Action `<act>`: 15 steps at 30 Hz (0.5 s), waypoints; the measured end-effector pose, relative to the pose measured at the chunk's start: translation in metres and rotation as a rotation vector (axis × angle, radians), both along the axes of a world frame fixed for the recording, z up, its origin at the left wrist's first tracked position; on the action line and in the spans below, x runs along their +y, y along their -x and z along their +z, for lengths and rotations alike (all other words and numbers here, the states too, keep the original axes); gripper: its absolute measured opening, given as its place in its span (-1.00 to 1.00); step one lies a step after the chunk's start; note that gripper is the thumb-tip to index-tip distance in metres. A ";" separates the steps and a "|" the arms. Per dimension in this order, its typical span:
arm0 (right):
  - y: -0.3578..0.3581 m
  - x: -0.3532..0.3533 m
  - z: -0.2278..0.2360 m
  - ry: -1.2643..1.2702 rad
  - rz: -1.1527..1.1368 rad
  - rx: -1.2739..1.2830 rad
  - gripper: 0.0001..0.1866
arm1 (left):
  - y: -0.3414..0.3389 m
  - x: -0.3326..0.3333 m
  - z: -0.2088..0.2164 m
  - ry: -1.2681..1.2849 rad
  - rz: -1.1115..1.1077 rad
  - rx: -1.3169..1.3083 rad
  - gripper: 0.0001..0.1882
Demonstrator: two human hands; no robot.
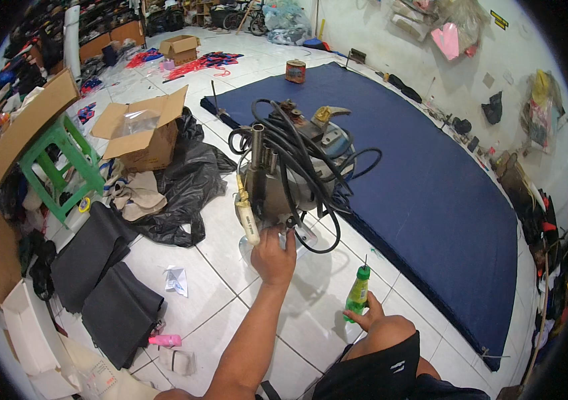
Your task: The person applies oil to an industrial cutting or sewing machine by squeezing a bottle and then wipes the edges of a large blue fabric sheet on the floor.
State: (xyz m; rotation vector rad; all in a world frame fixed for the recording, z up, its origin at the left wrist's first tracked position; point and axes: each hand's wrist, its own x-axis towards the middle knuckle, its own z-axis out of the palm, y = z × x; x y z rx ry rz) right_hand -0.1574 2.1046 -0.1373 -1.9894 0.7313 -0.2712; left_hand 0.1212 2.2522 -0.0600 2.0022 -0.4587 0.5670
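A grey electric cloth-cutting machine (274, 190) stands upright on the white tiles before me, a black power cable (297, 157) looped over its top. My left hand (274, 259) reaches to its lower part, fingers curled against the metal near the base; the fingertips are partly hidden. A cream-coloured switch box (249, 223) hangs on a cord beside that hand. In my right hand (372, 313), near my knee, is a green squeeze bottle (357, 293) with a thin dark spout pointing up. The bottle is apart from the machine.
Dark blue fabric (424, 193) lies spread along the right, with a rusty tin (295, 71) on its far end. To the left are an open cardboard box (144, 133), a black plastic bag (197, 180), a green stool (57, 167) and folded dark cloth (120, 313).
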 end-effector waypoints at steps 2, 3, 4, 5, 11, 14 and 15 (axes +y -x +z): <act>0.001 0.001 0.000 -0.005 -0.013 0.008 -0.27 | 0.001 0.000 -0.001 -0.025 -0.009 -0.008 -0.72; 0.002 0.001 0.000 -0.007 -0.019 0.011 -0.27 | 0.001 0.000 -0.002 -0.037 -0.013 -0.012 -0.70; 0.002 0.001 -0.001 -0.018 -0.020 0.001 -0.27 | 0.002 -0.001 -0.003 -0.030 -0.003 -0.045 -0.68; 0.003 -0.001 -0.003 -0.027 -0.019 -0.009 -0.27 | 0.003 -0.003 -0.003 -0.022 0.009 -0.077 -0.66; 0.009 -0.008 -0.012 0.015 -0.004 0.041 -0.28 | 0.005 -0.008 -0.004 -0.019 0.061 0.008 -0.63; 0.010 -0.008 -0.009 0.021 0.007 0.029 -0.28 | 0.002 -0.008 -0.008 0.001 0.041 -0.006 -0.64; 0.009 -0.006 -0.006 0.020 0.010 0.025 -0.28 | 0.001 -0.006 -0.010 0.016 0.036 -0.018 -0.64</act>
